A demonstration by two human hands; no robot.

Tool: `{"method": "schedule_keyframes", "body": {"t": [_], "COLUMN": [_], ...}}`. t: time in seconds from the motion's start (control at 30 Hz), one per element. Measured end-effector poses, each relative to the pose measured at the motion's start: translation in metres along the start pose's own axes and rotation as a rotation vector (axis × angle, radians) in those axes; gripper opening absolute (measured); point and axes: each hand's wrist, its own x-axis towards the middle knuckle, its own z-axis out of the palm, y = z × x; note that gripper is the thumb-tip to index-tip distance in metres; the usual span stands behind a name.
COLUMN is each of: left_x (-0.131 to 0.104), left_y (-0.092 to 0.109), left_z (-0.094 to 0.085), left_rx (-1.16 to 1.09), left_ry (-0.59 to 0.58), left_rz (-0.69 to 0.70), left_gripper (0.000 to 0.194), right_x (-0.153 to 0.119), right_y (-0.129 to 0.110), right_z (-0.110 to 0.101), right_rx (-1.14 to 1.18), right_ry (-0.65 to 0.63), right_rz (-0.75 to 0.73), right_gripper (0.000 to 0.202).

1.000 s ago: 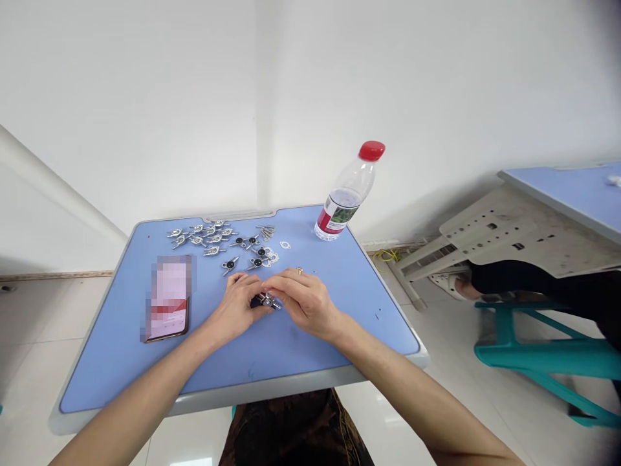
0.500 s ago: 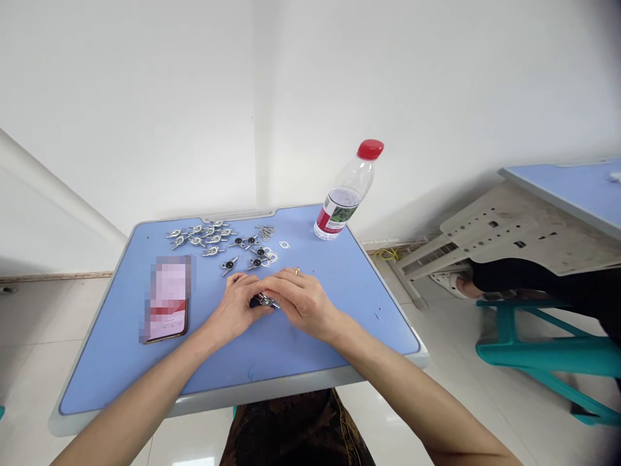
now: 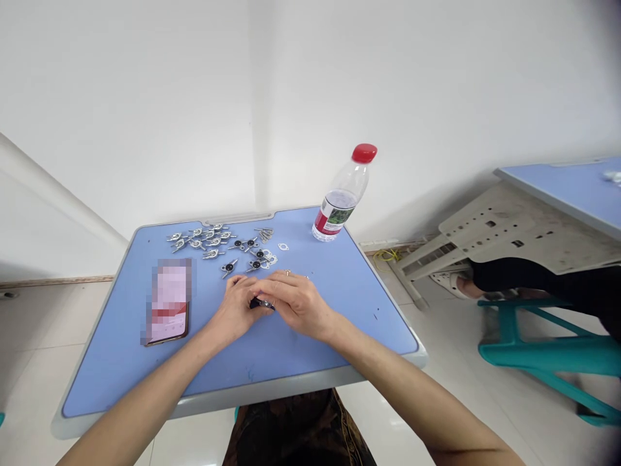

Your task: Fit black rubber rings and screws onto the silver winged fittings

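Above the front middle of the desk, my left hand (image 3: 237, 304) is closed around a small metal fuel valve (image 3: 264, 303) with a dark part showing. My right hand (image 3: 299, 304), wearing a ring, has its fingers bent and pressed onto the same piece from the right. Most of the valve is hidden by my fingers. Just beyond my hands lie several similar pieces with black round faces (image 3: 229, 266). A heap of silver valve bodies (image 3: 196, 243) is farther back on the left. Thin flat plates (image 3: 283, 246) and small screws (image 3: 265, 233) lie to their right.
A phone (image 3: 169, 304) with a lit screen rests on the left of the blue desk (image 3: 334, 362). A red-capped water bottle (image 3: 336, 210) stands at the back right. Past a gap are another desk (image 3: 582, 188), a person's foot and a green stool (image 3: 533, 353).
My right hand has shifted slightly left, closer over the valve, and covers more of it. My left hand keeps its grip. The view has moved a little.
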Motion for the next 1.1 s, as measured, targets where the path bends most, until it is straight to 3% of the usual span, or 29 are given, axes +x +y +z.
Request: {"method": "schedule_keyframes", "body": {"t": [0.33, 0.43, 0.63, 0.83, 1.1], "left_x": [0.000, 0.000, -0.001, -0.001, -0.002], "left_y": [0.008, 0.005, 0.002, 0.002, 0.003], "left_z": [-0.004, -0.002, 0.001, 0.000, 0.000], "left_rx": [0.000, 0.014, 0.014, 0.040, 0.037], "left_ry": [-0.022, -0.033, 0.000, -0.013, -0.012], "left_rz": [-0.024, -0.012, 0.000, -0.014, 0.003], "left_gripper": [0.001, 0.002, 0.004, 0.007, 0.007], "right_x": [-0.003, -0.005, -0.003, -0.003, -0.002], "right_y": [-0.001, 0.001, 0.000, 0.007, -0.001], "right_z": [0.010, 0.009, 0.000, -0.002, 0.001], "right_rx": [-0.189, -0.201, -0.123, 0.051, -0.072], "right_ry": [0.106, 0.062, -0.036, 0.036, 0.148], "right_rz": [0.179, 0.127, 0.009, -0.055, 0.020], "right_gripper": [0.012, 0.010, 0.030, 0.030, 0.018]}}
